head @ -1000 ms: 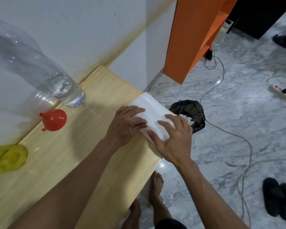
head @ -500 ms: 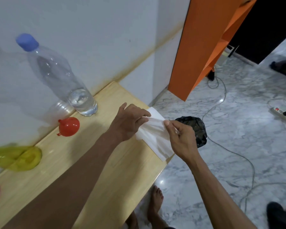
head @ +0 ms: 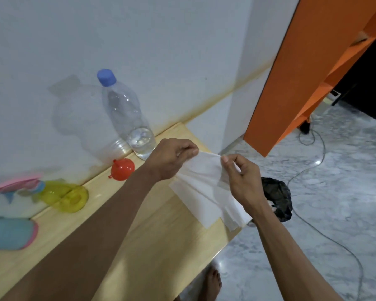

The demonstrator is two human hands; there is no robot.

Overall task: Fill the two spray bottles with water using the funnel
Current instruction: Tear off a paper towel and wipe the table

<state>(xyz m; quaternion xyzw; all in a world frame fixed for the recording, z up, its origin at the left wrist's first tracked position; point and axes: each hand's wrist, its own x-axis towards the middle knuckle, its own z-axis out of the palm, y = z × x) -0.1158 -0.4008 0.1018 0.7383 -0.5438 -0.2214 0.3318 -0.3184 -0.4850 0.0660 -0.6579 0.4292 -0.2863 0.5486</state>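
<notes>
Left hand (head: 172,159) & right hand (head: 241,181) each pinched on top edge of white tissue (head: 206,192) at frame centre, red funnel (head: 122,169) left on tabletop (head: 139,246), yellow spray bottle (head: 63,196) & blue spray bottle (head: 9,233) lying far left, water bottle (head: 128,116) w/ blue cap, no readable label.

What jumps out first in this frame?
Both hands, left hand and right hand, pinch the top edge of a white tissue over the wooden table's right end. Behind them a nearly empty blue-capped water bottle stands by the wall, a red funnel lying beside it.
</notes>
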